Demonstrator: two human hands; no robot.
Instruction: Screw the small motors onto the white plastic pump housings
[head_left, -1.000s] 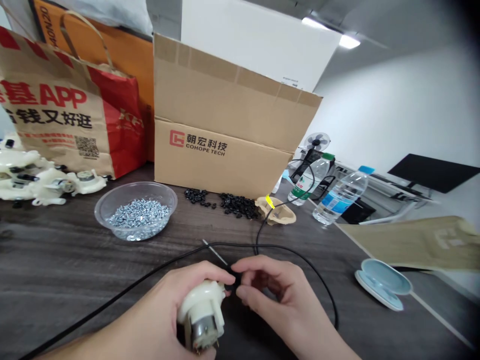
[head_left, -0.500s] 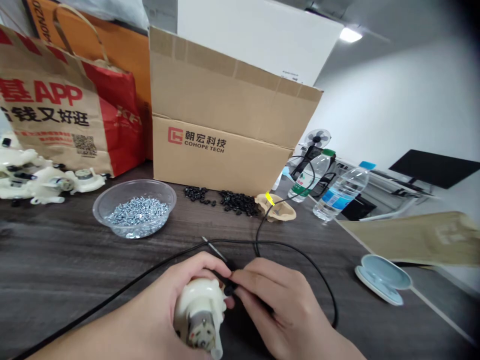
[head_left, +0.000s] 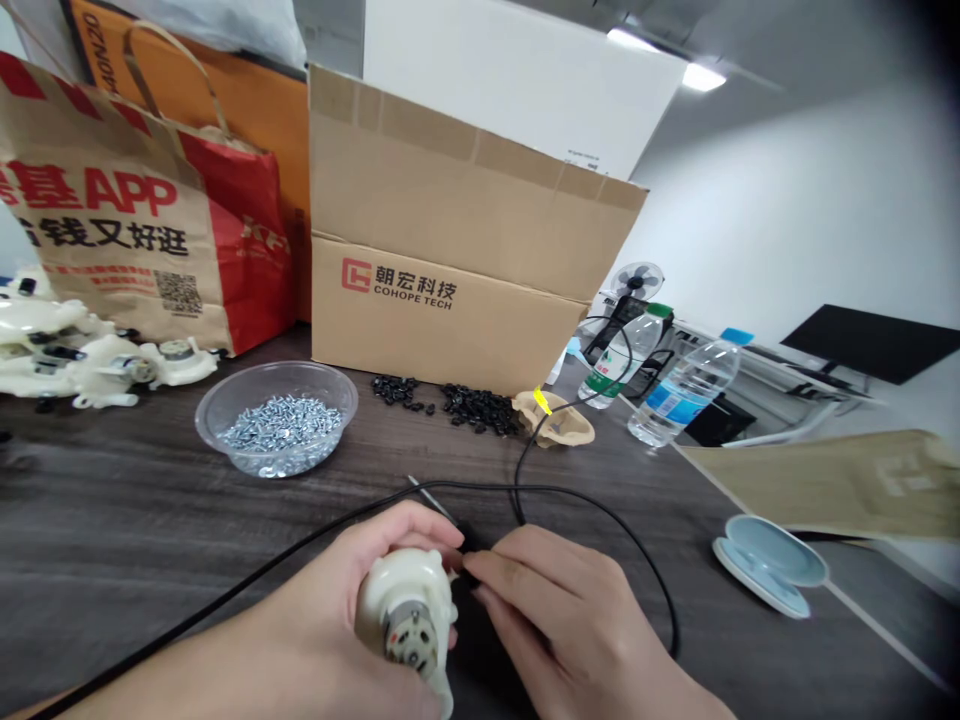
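Note:
In the head view, my left hand (head_left: 330, 610) is wrapped round a cream plastic pump-like housing (head_left: 401, 580) with a small metal motor (head_left: 411, 640) facing me. Close against the housing's right side, my right hand (head_left: 574, 615) pinches a small black part (head_left: 468, 578), mostly hidden by the fingertips. Just beyond the fingers lies a thin metal shaft (head_left: 433, 497), its near end dark and partly covered by the hands. A black cable (head_left: 570, 488) loops across the table behind both hands.
A clear bowl (head_left: 204, 410) of screws stands left, near several cream housings (head_left: 112, 368). Piles of black parts (head_left: 480, 408) and a pulp tray (head_left: 579, 432) lie before a cardboard box (head_left: 465, 250). Right are two bottles (head_left: 679, 395) and an open pale-blue case (head_left: 776, 560).
The view has shifted slightly. The housing has turned a little in my left hand, and my right fingertips have moved slightly away from it with the black part.

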